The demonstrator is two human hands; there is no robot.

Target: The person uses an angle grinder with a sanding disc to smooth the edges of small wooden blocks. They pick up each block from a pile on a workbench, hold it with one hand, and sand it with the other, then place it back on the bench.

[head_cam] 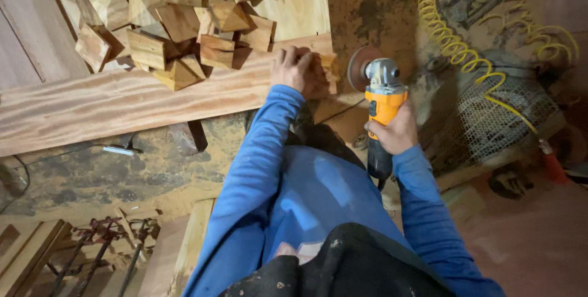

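My left hand (296, 69) presses a small wooden block (327, 70) against the end of a long plank (122, 104). My right hand (395, 131) grips the orange body of an angle grinder (383, 104). Its sanding disc (358, 69) stands just right of the block, very close to it; contact is unclear. Both my arms are in blue sleeves.
A pile of several pyramid-shaped wooden blocks (177, 18) lies on boards behind the plank. A coiled yellow air hose (459, 45) runs at the upper right above a wire-mesh guard (496, 119). Metal clamps (104, 242) lie at the lower left. Sawdust covers the floor.
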